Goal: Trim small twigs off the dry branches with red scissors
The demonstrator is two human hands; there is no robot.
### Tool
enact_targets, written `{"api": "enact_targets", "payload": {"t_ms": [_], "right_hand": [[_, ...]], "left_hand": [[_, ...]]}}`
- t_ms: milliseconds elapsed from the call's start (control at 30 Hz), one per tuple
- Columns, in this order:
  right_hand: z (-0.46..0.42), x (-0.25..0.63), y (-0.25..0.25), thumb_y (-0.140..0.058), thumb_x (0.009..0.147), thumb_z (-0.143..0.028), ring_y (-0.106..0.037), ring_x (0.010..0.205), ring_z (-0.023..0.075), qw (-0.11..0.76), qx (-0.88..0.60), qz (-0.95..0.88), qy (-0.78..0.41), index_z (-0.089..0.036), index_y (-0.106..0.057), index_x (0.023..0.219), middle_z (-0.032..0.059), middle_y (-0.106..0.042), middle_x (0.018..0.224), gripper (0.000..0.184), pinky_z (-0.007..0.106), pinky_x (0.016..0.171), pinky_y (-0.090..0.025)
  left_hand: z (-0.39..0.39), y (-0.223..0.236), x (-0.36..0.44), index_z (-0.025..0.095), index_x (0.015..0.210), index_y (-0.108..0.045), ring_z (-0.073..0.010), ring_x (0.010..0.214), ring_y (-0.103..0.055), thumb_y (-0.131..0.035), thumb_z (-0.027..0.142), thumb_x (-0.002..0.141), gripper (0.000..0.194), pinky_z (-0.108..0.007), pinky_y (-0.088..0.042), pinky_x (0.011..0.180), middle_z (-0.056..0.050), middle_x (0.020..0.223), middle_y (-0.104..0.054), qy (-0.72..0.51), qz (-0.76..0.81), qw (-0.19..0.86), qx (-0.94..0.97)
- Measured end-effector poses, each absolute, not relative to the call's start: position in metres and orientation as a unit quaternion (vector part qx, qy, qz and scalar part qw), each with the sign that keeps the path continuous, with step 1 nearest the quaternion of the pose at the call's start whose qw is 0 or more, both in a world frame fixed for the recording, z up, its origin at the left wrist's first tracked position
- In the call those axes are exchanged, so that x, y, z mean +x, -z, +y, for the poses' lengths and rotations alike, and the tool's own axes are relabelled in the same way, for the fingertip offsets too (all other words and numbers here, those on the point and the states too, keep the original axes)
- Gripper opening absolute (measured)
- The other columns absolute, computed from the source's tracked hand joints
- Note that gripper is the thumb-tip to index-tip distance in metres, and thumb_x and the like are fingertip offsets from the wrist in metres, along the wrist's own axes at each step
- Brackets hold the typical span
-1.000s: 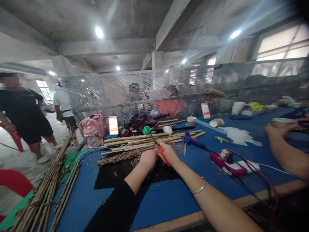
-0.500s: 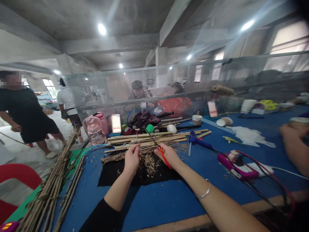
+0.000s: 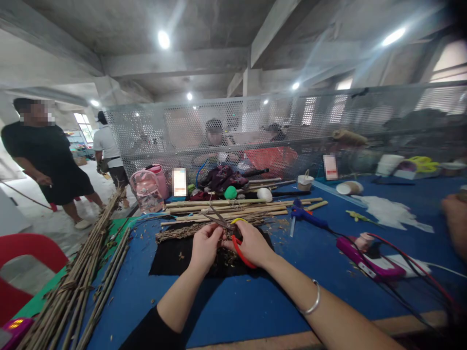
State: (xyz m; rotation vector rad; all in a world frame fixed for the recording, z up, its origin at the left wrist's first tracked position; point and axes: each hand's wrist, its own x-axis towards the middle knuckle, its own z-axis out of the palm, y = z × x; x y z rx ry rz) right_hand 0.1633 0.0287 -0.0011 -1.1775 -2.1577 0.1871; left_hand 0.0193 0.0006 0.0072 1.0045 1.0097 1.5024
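Black sleeve [image 3: 153, 330] ending on the person's left forearm [image 3: 178, 296], shiny silver-coloured bangle [image 3: 316, 301] around the bare right forearm [image 3: 292, 282]

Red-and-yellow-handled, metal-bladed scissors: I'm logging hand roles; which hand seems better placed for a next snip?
Probably the right hand: it grips the scissors by their handles. The left hand is beside the blades, fingertips pinched together.

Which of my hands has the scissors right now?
Your right hand, on the side with the silver bracelet, holds the scissors. Your left hand, on the side with the black sleeve, is only near them.
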Motion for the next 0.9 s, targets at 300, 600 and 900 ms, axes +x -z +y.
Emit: {"api": "enact_targets", "payload": {"t_ms": [300, 600, 900], "right_hand": [[0.0247, 0.1624, -0.0045, -0.059, 0.068, -0.048, -0.050, 0.074, 0.0180, 0.336, -0.455, -0.825, -0.010, -0.019, -0.046, 0.080, 0.0047, -0.055, 0.081, 0.034, 0.028, 0.065, -0.036], [0.0271, 0.1694, -0.0026, -0.057, 0.070, -0.052, -0.053, 0.061, 0.0146, 0.273, -0.510, -0.816, -0.023, -0.021, -0.049, 0.084, -0.0004, -0.058, 0.069, 0.034, 0.023, 0.053, -0.027], [0.0301, 0.1696, -0.0022, -0.056, 0.072, -0.052, -0.055, 0.064, 0.0155, 0.241, -0.519, -0.819, -0.051, -0.021, -0.050, 0.079, 0.0004, -0.059, 0.071, 0.032, 0.024, 0.055, -0.029]], "left_hand": [[-0.0017, -0.0079, 0.0194, 0.011, 0.080, -0.067, -0.0121, 0.059, -0.057, -0.067, 0.032, 0.061, 0.029, -0.023, -0.047, 0.058, -0.005, 0.070, -0.065, -0.625, 0.416, 0.498, 0.433], [0.0012, -0.0041, 0.0149, 0.012, 0.074, -0.068, -0.0106, 0.054, -0.054, -0.064, 0.034, 0.065, 0.024, -0.021, -0.044, 0.054, -0.002, 0.061, -0.063, -0.626, 0.441, 0.440, 0.469], [0.0035, -0.0012, 0.0178, 0.013, 0.072, -0.063, -0.0109, 0.057, -0.054, -0.065, 0.036, 0.064, 0.025, -0.022, -0.045, 0.056, -0.002, 0.065, -0.062, -0.636, 0.421, 0.486, 0.426]]}}
